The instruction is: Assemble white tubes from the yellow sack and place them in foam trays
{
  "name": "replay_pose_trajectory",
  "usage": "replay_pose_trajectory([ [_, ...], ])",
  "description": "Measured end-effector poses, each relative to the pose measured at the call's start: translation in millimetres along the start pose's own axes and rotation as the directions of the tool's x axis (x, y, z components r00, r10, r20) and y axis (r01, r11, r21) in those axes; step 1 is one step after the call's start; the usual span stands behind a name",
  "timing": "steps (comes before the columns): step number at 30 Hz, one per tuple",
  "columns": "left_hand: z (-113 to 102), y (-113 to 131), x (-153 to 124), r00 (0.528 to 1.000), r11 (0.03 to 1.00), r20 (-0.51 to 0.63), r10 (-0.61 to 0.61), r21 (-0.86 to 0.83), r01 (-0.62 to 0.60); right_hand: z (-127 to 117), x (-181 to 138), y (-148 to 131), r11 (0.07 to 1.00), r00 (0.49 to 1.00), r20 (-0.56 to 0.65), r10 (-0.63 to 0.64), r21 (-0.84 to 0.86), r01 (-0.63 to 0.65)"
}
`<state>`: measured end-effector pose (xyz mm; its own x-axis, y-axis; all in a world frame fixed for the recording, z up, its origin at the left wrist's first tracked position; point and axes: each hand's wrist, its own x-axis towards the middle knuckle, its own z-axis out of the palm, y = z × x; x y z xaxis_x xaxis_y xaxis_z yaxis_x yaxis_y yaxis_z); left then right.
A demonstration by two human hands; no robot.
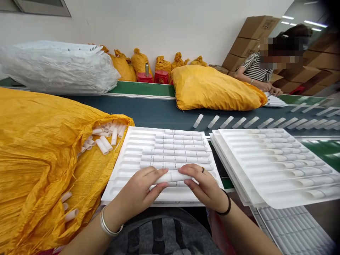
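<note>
A white tube (174, 176) is held level between the two hands over the near rows of a white grooved tray (124, 161). The left hand (138, 189) is closed on its left end and the right hand (205, 186) on its right end, fingertips pinching from either side, so that the tube lies parallel to the grooves. Filled grooves are seen in the tray's middle rows; the near rows under the hands are largely hidden.

To the left, an open yellow sack (39, 159) spills short white sleeves (105, 140) right beside the tray's corner, within easy reach of the left hand. To the right, a stack of trays (271, 166) overlaps the tabletop's near edge, just beside the working tray, leaving only a narrow gap.

Beyond, a conveyor belt (159, 113) carries a spaced row of white pieces (239, 122). Across it, another person (255, 67) is seen at work beside a second yellow sack (215, 88).
</note>
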<state>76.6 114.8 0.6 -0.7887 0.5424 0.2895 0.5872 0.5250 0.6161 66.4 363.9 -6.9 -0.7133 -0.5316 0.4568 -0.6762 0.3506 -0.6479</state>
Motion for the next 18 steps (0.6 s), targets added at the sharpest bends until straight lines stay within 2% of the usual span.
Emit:
replay_pose_trajectory([
  [3,3.3,-1.0,-0.1,0.994,0.992,-0.068,0.086,0.101,-0.079,5.9,4.0,-0.5,0.99,0.991,-0.006,0.137,0.044,-0.136],
  [5,3.6,-2.9,-1.1,0.984,0.968,-0.08,0.162,0.207,-0.142,10.1,5.9,-1.0,0.946,0.959,0.039,0.279,0.158,-0.282],
  [8,1.6,-6.5,-3.4,0.963,0.897,-0.033,0.267,0.374,-0.236,15.8,8.8,0.1,0.792,0.875,0.182,0.448,0.374,-0.483],
  [10,0.0,-9.1,-4.5,0.951,0.854,0.007,0.308,0.438,-0.28,17.7,10.9,1.7,0.699,0.824,0.286,0.49,0.436,-0.567],
  [11,-0.5,-10.4,-4.7,0.948,0.844,0.015,0.318,0.451,-0.29,17.8,12.2,2.4,0.691,0.814,0.315,0.489,0.429,-0.581],
  [13,-1.0,-12.6,-4.6,0.952,0.851,0.0,0.305,0.448,-0.273,16.5,15.2,2.6,0.785,0.848,0.299,0.439,0.331,-0.523],
  [15,-0.5,-13.5,-4.2,0.967,0.888,-0.023,0.254,0.402,-0.224,15.2,18.7,0.0,0.924,0.922,0.237,0.307,0.155,-0.348],
  [16,0.1,-13.2,-4.2,0.974,0.91,-0.028,0.223,0.364,-0.198,15.5,20.6,-2.4,0.966,0.948,0.222,0.229,0.07,-0.249],
  [18,1.9,-11.5,-5.3,0.984,0.946,-0.018,0.176,0.279,-0.164,18.8,25.1,-8.9,0.995,0.964,0.247,0.103,-0.018,-0.102],
])
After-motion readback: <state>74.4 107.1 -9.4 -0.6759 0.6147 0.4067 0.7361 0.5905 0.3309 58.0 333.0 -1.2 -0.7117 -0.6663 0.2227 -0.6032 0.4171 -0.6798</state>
